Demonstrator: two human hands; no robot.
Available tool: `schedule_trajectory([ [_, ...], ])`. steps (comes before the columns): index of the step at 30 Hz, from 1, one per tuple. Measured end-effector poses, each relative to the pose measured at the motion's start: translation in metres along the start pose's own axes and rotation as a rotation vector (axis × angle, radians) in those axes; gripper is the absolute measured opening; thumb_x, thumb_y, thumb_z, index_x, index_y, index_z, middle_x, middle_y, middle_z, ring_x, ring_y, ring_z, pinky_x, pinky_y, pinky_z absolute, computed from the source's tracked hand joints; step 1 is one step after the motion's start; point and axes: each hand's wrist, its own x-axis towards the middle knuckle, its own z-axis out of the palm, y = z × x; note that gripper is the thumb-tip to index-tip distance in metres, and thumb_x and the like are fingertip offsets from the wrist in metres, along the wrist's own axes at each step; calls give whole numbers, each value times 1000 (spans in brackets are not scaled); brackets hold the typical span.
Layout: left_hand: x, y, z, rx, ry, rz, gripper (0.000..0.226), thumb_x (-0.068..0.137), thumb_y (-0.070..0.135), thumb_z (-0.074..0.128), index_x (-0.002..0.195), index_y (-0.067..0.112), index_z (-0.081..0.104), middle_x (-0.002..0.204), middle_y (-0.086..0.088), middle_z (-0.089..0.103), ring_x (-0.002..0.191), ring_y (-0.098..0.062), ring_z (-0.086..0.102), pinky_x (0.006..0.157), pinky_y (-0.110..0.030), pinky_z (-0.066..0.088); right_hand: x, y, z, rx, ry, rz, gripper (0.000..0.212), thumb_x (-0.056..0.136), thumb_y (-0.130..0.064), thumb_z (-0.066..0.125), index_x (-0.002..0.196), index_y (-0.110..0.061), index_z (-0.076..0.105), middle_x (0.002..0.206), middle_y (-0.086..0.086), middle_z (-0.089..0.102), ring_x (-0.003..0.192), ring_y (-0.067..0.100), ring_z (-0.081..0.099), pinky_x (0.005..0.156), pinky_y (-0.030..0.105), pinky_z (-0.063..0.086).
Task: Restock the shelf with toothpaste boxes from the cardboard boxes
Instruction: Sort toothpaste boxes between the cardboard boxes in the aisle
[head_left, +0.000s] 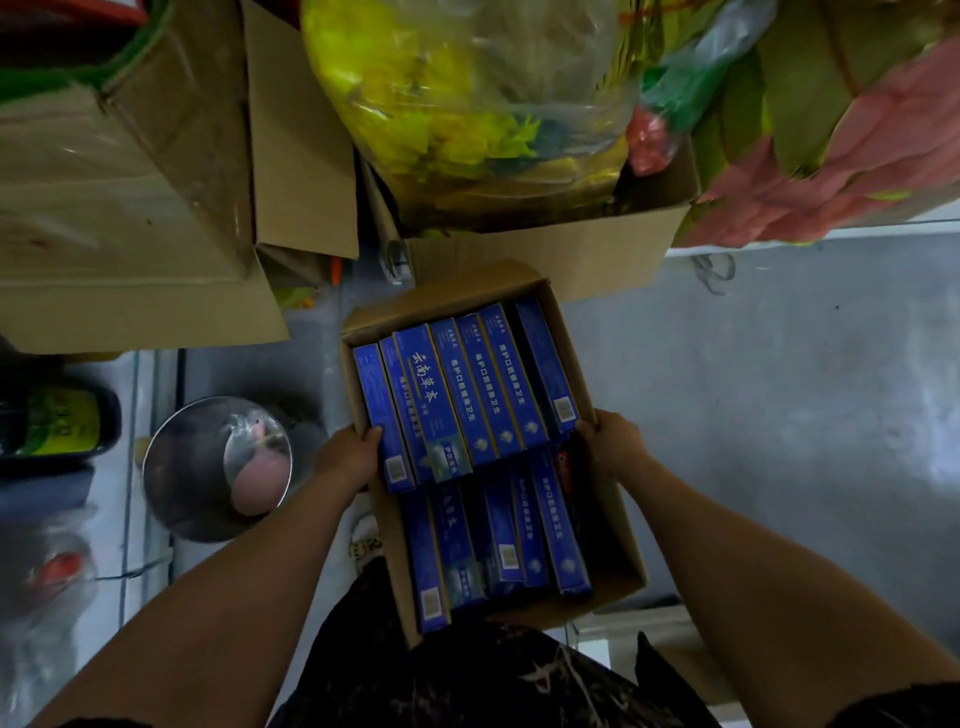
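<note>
Far row of toothpaste boxes (462, 395): sitting raised and tilted at the far end of the open cardboard box (615, 525), being squeezed between both hands.
Left hand (350, 457): gripping the row's left side, thumb lying over the outermost pack, fingers curling under, hidden.
Right hand (610, 441): curling round the row's right side; fingertips hidden.
Near row (498, 540): lying lower, untouched.
Progress: appearing early; cardboard box looking nearly full, shelf not showing, all placing remaining.
Materials: slim rectangular packs in glossy blue printed card; cardboard box in matte brown board.
Surroundings: steel bowl (218, 467) gleaming left; larger carton (130, 208) and clear plastic bag (467, 104) standing far; grey floor (779, 415) lying right.
</note>
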Motion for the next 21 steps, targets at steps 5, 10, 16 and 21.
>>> schedule_trajectory([
  [5, 6, -4, -2, 67, 8, 32, 41, 102, 35, 44, 115, -1, 59, 113, -23, 61, 86, -37, 64, 65, -43, 60, -11, -2, 3, -45, 65, 17, 33, 102, -33, 48, 118, -11, 65, 118, 22, 66, 109, 40, 60, 90, 41, 48],
  [10, 9, -5, -12, 225, -7, 120, 40, 102, 31, 45, 115, -4, 60, 116, -26, 62, 92, -41, 65, 64, -37, 55, -32, 6, 18, -55, 121, 73, 33, 101, -30, 49, 114, -3, 63, 121, 26, 63, 113, 43, 58, 89, 40, 46],
  [16, -8, 1, -33, 431, -82, 298, 43, 103, 31, 41, 118, -6, 60, 123, -27, 60, 111, -40, 59, 90, -38, 47, -106, 29, 60, -12, 198, 193, 37, 102, -29, 48, 116, 3, 61, 126, 27, 61, 119, 43, 56, 91, 40, 45],
  [21, -52, 10, -45, 531, -176, 478, 31, 101, 24, 46, 103, -4, 60, 99, -18, 58, 86, -35, 60, 54, -31, 43, -201, 49, 107, 156, 267, 336, 38, 102, -29, 51, 116, 4, 63, 124, 29, 62, 118, 44, 57, 91, 41, 45],
])
